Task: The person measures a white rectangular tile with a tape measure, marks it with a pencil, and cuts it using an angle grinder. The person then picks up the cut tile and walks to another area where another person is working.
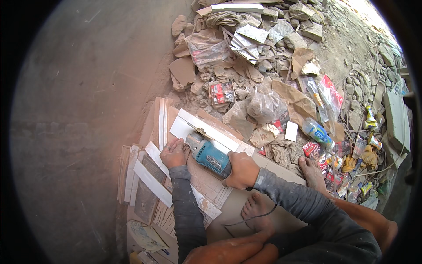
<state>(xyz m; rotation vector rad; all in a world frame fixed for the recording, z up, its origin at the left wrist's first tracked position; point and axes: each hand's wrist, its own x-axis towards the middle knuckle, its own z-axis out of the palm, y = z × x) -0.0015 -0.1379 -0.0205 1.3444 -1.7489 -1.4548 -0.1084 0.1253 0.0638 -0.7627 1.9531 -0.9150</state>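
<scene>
Dark right sleeve foremost, right fingers around blue grinder's rear end

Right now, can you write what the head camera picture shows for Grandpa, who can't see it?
A person's right grip holds a blue power tool, its disc at a white strip. The left grip is beside the tool. Around them are flat pieces, rubble and litter.

One grinder shows (plus two bare feet)

A plastic bottle and clear bag lie amid rubble.
</scene>
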